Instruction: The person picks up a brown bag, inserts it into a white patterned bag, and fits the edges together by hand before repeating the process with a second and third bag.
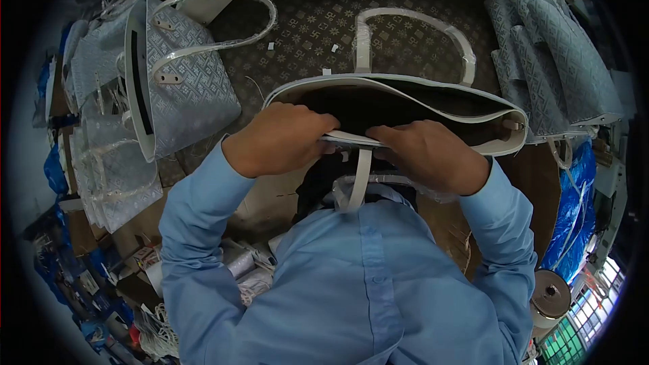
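Observation:
A tote bag (298, 86) with pale edging stands in front of me, its mouth spread wide and its inside dark. My left hand (284, 139) is closed on the near rim, thumb on the inner side. Close by on the same rim, my right hand (431, 154) pinches the edge with thumb and fingers. The far handle (420, 13), wrapped in clear plastic, arches up behind the bag. The near handle (361, 179) hangs down towards my shirt. Most of the bag's near outer face is hidden by my hands and body.
A finished-looking silver patterned tote (193, 84) lies at the left on the patterned brown surface (297, 34). More silver bag pieces (551, 61) are stacked at the right. Blue plastic (571, 209) and a brown roll (551, 293) are at the lower right.

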Demonstrator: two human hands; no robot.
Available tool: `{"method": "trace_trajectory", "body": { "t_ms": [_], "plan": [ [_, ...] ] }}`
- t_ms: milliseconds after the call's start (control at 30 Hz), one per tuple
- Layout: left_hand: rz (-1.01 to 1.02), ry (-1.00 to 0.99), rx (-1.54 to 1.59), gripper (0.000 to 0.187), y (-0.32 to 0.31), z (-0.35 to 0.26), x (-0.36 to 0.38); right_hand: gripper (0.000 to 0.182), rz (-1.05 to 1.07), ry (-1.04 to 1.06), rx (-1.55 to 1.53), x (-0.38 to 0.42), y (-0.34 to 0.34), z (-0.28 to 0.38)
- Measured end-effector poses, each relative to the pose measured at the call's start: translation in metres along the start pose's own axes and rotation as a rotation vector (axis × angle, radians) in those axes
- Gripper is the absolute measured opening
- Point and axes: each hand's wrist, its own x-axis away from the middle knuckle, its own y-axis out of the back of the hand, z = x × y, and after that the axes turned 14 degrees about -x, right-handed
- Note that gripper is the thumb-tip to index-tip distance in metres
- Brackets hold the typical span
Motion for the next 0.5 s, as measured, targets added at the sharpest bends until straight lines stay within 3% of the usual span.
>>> {"method": "trace_trajectory", "body": {
  "t_ms": [133,500],
  "plan": [
    [-0.135,-0.085,-0.010,0.017,-0.008,0.013,0.003,0.020,-0.050,-0.050,-0.022,0.004,0.002,0.005],
    [-0.354,-0.348,-0.018,0.012,-0.016,0.027,0.008,0.034,-0.108,0.116,0.070,0.011,-0.005,-0.002]
  ]
}}
